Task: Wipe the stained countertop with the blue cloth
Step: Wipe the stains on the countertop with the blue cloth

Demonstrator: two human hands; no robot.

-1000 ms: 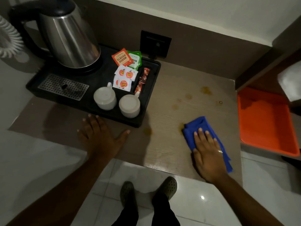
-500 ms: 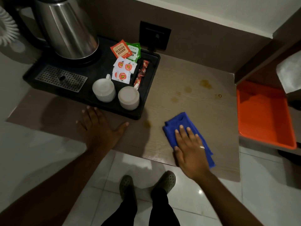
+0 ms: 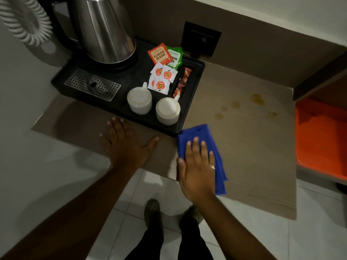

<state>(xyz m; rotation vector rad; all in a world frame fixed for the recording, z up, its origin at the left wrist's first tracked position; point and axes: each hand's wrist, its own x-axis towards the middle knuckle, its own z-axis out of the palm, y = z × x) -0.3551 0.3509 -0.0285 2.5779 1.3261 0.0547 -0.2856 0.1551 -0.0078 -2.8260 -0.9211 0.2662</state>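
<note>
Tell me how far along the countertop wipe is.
Done: nothing clearly. The strip of countertop right of the cloth shows no marks. In hand: the right hand presses flat on the blue cloth by the black tray corner; the left hand rests flat on the counter. Left: several brown stains near the back right, untouched.

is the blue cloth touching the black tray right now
Cannot tell. In the head view the blue cloth's top corner meets the black tray's front edge, with no gap or contact plainly visible.

shiny steel kettle, matt wood-grain countertop, soft blue cloth, glossy white cups, black plastic tray.
</note>
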